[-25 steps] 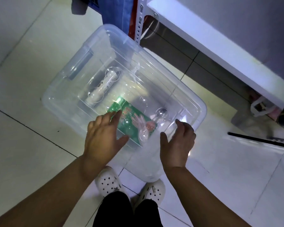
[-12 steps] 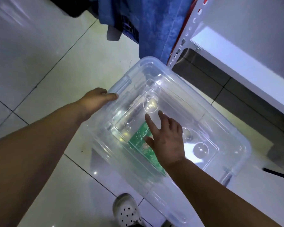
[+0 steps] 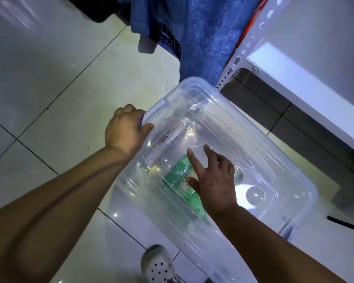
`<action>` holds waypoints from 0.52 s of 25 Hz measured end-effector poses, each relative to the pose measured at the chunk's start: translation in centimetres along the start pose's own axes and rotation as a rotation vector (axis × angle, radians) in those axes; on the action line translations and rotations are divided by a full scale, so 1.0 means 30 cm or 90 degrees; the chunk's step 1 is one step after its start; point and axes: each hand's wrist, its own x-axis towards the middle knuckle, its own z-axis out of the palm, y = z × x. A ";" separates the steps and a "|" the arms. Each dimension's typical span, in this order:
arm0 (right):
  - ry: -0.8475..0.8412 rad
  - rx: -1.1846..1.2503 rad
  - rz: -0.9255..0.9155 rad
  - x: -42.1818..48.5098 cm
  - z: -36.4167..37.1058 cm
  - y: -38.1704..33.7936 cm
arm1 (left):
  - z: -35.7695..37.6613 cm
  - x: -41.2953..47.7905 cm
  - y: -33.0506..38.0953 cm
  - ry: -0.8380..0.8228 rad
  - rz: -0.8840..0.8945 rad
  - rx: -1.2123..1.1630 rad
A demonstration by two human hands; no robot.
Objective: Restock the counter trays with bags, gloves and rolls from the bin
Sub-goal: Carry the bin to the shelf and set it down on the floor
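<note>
Floor (image 3: 49, 99): pale glossy tiles with dark grout lines; the bin stands directly on them.
Clog (image 3: 158, 264): one white perforated shoe, nearest the camera, just short of the bin's near corner.
Right hand (image 3: 215, 180): palm down on the lid, fingers straight and spread, gripping nothing.
Green packet (image 3: 178, 176): inside the bin under the right hand, seen through the plastic; its print is too blurred to read.
Bin (image 3: 131, 193): clear plastic tub, closed, set at an angle to the tile lines. No other stock can be made out inside.
Lid (image 3: 253, 160): clear, with moulded round dimples, seated on the rim.
Left hand (image 3: 125, 131): fingers curled round the clip latch, thumb lying along the lid's edge.
Clip latch (image 3: 153, 111): pale clip at the bin's far-left end.
Step in hand: probably releasing this latch to open the bin.
Doing it well: pull the clip outward and up while the flat hand steadies the lid, so the light tub does not skid; then free the opposite clip before lifting.
Blue cloth (image 3: 202, 37): hangs just beyond the bin's far corner.
Shelf upright (image 3: 239, 52): white perforated post beside the cloth.
Shelf board (image 3: 294, 78): white, running off to the right.
</note>
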 end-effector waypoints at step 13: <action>-0.145 0.173 0.358 -0.153 -0.142 0.584 | 0.097 -0.594 0.129 -0.083 -0.704 -0.495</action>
